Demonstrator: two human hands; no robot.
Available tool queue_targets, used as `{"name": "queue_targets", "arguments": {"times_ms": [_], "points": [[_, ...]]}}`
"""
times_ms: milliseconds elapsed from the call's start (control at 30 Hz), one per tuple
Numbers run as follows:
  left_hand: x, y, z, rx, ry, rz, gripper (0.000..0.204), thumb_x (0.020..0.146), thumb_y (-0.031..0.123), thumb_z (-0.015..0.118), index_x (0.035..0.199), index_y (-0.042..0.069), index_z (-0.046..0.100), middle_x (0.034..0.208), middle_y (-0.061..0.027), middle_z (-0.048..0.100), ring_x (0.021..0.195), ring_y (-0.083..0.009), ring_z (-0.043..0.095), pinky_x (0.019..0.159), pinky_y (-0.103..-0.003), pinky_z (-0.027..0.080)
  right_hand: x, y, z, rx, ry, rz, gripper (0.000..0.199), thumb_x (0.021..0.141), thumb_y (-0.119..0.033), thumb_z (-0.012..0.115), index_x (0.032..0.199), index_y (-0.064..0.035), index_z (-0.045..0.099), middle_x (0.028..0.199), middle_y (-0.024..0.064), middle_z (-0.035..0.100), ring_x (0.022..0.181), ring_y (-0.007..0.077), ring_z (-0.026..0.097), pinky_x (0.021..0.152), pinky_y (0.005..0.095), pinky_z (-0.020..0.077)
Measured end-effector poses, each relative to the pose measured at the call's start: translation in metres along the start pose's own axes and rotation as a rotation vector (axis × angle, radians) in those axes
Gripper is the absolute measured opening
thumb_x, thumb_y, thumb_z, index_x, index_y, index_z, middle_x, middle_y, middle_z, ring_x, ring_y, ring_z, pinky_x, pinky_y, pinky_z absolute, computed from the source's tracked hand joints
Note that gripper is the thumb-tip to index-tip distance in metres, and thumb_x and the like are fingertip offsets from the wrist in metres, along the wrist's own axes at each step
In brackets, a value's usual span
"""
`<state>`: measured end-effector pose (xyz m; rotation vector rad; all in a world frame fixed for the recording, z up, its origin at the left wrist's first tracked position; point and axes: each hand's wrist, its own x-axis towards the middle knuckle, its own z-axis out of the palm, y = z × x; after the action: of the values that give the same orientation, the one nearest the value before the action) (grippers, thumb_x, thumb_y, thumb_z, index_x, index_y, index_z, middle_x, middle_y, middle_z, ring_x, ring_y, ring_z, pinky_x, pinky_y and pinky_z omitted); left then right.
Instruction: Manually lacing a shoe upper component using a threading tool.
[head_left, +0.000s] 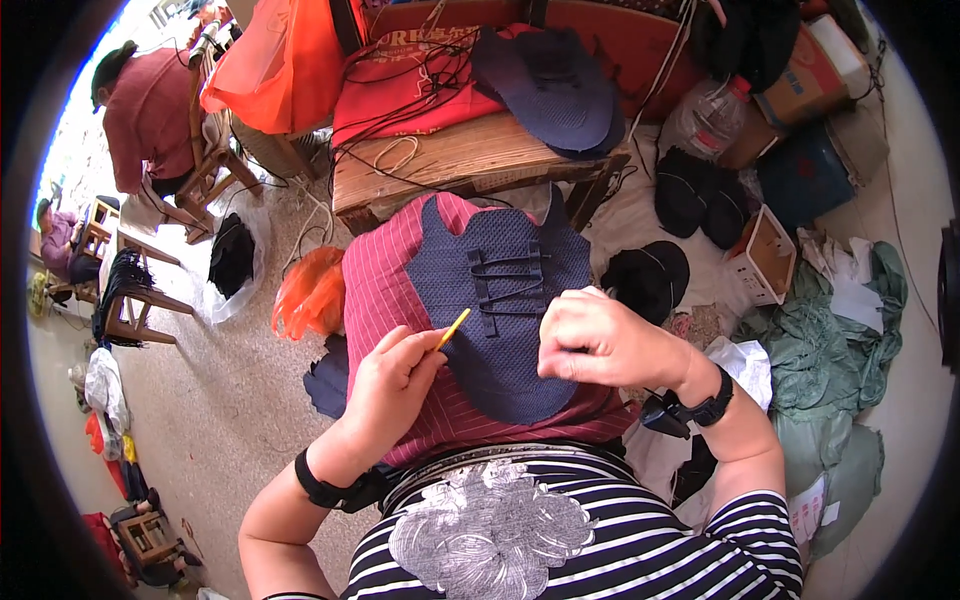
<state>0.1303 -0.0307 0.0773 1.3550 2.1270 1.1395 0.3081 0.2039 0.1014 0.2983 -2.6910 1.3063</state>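
Observation:
A navy knit shoe upper (512, 375) lies flat across my lap on red striped cloth. Black lace (508, 290) zigzags between two strips at its middle. My left hand (388, 385) pinches a thin yellow stick-like tool (456, 326), its tip pointing up over the upper's left edge. Above the right side of the upper, my right hand (610, 340) is closed with the fingers curled in. Whatever those fingers may hold is hidden.
Ahead stands a wooden bench (400, 180) bearing stacked navy uppers (560, 105) and tangled black cords. An orange bag (312, 290) lies left; black caps (650, 280), a white basket (770, 255) and green sheeting (850, 350) lie right. A person (150, 120) sits far left.

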Motion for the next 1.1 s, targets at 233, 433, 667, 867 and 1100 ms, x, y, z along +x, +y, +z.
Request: {"name": "queue_targets", "arguments": {"times_ms": [233, 433, 667, 867, 1100], "points": [[0.001, -0.004, -0.007, 0.086, 0.003, 0.038, 0.015, 0.087, 0.002, 0.073, 0.102, 0.002, 0.072, 0.087, -0.0116, 0.065, 0.078, -0.0265, 0.066, 0.069, -0.034, 0.053, 0.015, -0.001, 0.026, -0.02, 0.276, 0.313, 0.022, 0.087, -0.011, 0.074, 0.105, -0.0041, 0.064, 0.098, 0.0101, 0.057, 0.076, 0.0247, 0.063, 0.069, 0.0352, 0.0526], [0.005, -0.008, -0.005, 0.105, -0.006, 0.086, 0.014, 0.086, 0.0, 0.073, 0.099, 0.001, 0.073, 0.084, -0.0108, 0.065, 0.077, -0.0265, 0.066, 0.068, -0.034, 0.053, 0.017, 0.004, 0.028, -0.367, 0.295, 0.116, 0.03, 0.079, -0.01, 0.078, 0.104, -0.006, 0.064, 0.101, 0.0083, 0.056, 0.094, 0.0274, 0.057, 0.086, 0.0386, 0.0479], [0.012, -0.016, -0.004, 0.011, 0.003, 0.112, 0.014, 0.084, -0.001, 0.074, 0.098, 0.0, 0.074, 0.083, -0.0101, 0.064, 0.074, -0.0249, 0.064, 0.066, -0.032, 0.052, 0.017, 0.013, 0.028, -0.293, 0.296, 0.1, 0.032, 0.074, -0.009, 0.081, 0.103, -0.0064, 0.067, 0.1, 0.0074, 0.058, 0.095, 0.027, 0.054, 0.088, 0.0386, 0.0462], [0.017, -0.018, -0.005, -0.034, 0.017, 0.109, 0.012, 0.084, 0.0, 0.074, 0.096, 0.001, 0.074, 0.081, -0.0096, 0.063, 0.074, -0.024, 0.063, 0.065, -0.032, 0.051, 0.018, 0.015, 0.025, -0.248, 0.253, 0.105, 0.032, 0.075, -0.01, 0.081, 0.103, -0.006, 0.067, 0.1, 0.0078, 0.058, 0.096, 0.0268, 0.054, 0.088, 0.0382, 0.0461], [0.015, -0.008, -0.009, 0.077, 0.008, 0.117, 0.013, 0.084, 0.001, 0.074, 0.097, 0.001, 0.073, 0.08, -0.0104, 0.061, 0.074, -0.0255, 0.064, 0.066, -0.034, 0.052, 0.02, 0.017, 0.026, -0.237, 0.252, 0.105, 0.032, 0.075, -0.009, 0.08, 0.104, -0.0058, 0.067, 0.1, 0.0081, 0.058, 0.096, 0.027, 0.055, 0.088, 0.0384, 0.0459]]}}
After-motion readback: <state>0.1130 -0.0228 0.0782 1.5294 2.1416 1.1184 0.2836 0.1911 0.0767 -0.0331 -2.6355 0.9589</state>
